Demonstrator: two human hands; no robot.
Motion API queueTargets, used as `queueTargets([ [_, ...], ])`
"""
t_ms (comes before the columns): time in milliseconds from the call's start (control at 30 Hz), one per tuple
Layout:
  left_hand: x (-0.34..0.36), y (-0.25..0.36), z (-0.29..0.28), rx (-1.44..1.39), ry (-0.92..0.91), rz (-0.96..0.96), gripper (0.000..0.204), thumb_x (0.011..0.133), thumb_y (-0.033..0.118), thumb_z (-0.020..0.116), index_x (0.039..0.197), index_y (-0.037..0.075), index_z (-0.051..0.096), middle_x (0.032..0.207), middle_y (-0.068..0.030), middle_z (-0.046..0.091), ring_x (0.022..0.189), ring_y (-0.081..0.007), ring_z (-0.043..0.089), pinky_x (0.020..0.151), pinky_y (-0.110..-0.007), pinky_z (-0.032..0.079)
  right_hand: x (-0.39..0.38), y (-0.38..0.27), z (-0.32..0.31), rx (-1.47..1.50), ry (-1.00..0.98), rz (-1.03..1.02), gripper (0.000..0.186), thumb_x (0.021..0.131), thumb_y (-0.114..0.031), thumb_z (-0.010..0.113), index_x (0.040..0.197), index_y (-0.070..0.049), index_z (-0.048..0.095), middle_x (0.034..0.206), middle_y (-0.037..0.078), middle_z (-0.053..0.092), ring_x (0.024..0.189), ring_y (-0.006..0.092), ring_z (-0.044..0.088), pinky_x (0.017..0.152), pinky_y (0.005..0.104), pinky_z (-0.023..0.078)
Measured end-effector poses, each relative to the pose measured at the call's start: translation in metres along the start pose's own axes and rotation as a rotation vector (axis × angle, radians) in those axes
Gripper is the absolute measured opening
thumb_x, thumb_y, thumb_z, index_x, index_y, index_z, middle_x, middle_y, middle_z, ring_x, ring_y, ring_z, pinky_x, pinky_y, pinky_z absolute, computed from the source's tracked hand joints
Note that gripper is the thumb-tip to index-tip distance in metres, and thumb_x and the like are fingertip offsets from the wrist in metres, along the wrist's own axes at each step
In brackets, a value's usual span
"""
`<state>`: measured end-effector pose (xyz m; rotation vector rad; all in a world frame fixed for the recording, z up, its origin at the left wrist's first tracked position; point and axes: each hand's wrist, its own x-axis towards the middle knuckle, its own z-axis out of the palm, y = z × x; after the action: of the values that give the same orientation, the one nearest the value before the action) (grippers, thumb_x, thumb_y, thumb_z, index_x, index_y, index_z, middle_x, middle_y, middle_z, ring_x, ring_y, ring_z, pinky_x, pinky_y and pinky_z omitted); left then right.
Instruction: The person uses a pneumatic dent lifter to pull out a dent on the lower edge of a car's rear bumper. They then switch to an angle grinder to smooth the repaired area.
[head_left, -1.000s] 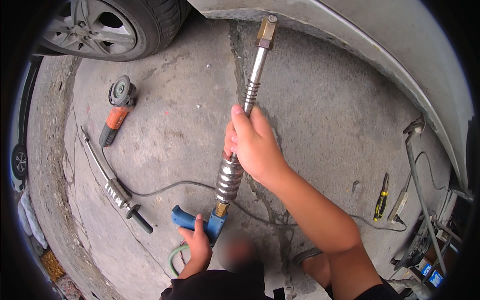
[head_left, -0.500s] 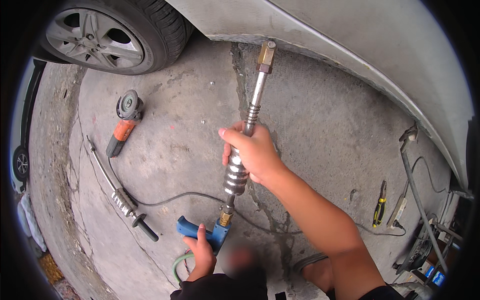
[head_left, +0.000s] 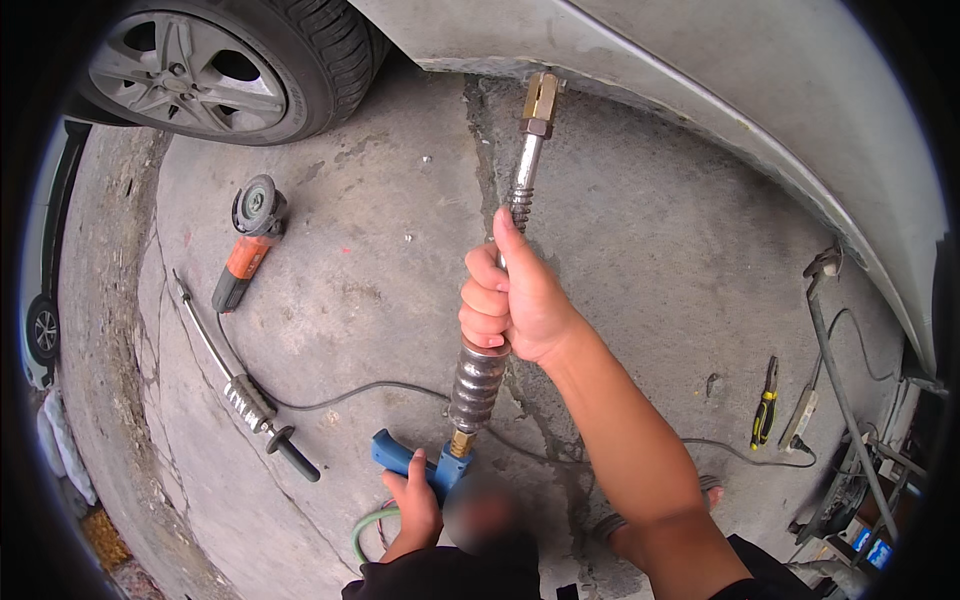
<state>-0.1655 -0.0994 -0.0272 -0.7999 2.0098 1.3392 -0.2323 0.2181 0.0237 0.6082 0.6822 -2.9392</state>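
Note:
A slide hammer dent puller runs from near my body to the car's lower edge. My left hand [head_left: 412, 508] is closed around its blue pistol handle [head_left: 452, 473], thumb upward; most of its fingers are hidden. Farther up, my right hand [head_left: 515, 300] makes a fist around the tool, just above the ribbed chrome weight [head_left: 478, 385]. The weight sits close to the handle. Beyond my fist, the rod carries a spring [head_left: 521, 203] and ends in a brass-coloured head [head_left: 540, 100] at the silver car's sill [head_left: 640, 112]. Whether the head is fixed there, I cannot tell.
On the concrete at left lie an orange angle grinder [head_left: 248, 250] and a second slide hammer [head_left: 245, 395]. A black cable [head_left: 360, 393] crosses the floor. Yellow-black pliers [head_left: 765, 405] and a power strip [head_left: 798, 420] are at right. The car wheel [head_left: 190, 75] stands far left.
My right hand has turned into an upright fist, thumb along the rod. The weight has slid down toward the handle, and the handle has shifted slightly right.

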Motion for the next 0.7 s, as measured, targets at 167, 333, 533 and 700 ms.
queueTargets([
  [167,-0.002,-0.012,-0.001,0.028,0.007,-0.084,0.052,0.09,0.033,0.069,0.115,-0.002,0.04,0.106,-0.0124,0.05,0.095,-0.0192,0.05,0.085,-0.034,0.043,-0.006,0.008,0.034,-0.193,0.453,-0.158,0.05,0.103,-0.05,0.045,0.066,-0.017,0.034,0.052,-0.005,0.032,0.043,0.0082,0.031,0.043,0.0264,0.032],
  [333,0.008,-0.023,-0.007,0.024,0.032,-0.053,0.057,0.089,0.035,0.07,0.117,-0.004,0.038,0.11,-0.0152,0.05,0.101,-0.0218,0.051,0.092,-0.036,0.043,-0.006,0.033,0.03,-0.37,0.579,-0.171,0.037,0.104,-0.039,0.048,0.082,-0.01,0.042,0.059,0.0,0.045,0.048,0.0104,0.042,0.048,0.0295,0.038],
  [533,0.007,-0.022,-0.002,0.013,0.015,-0.043,0.056,0.09,0.035,0.069,0.116,-0.004,0.039,0.11,-0.0142,0.05,0.101,-0.0214,0.049,0.092,-0.036,0.043,-0.004,0.021,0.031,-0.364,0.58,-0.19,0.037,0.104,-0.037,0.048,0.081,-0.011,0.04,0.059,0.0,0.044,0.049,0.0105,0.042,0.048,0.0294,0.038],
  [700,0.007,-0.018,-0.003,-0.026,0.014,-0.065,0.054,0.09,0.035,0.069,0.115,-0.002,0.039,0.11,-0.0128,0.049,0.099,-0.0205,0.048,0.091,-0.035,0.042,0.001,0.021,0.036,-0.394,0.549,-0.207,0.036,0.104,-0.036,0.048,0.08,-0.01,0.04,0.059,0.0,0.045,0.048,0.0105,0.042,0.048,0.0296,0.038],
])
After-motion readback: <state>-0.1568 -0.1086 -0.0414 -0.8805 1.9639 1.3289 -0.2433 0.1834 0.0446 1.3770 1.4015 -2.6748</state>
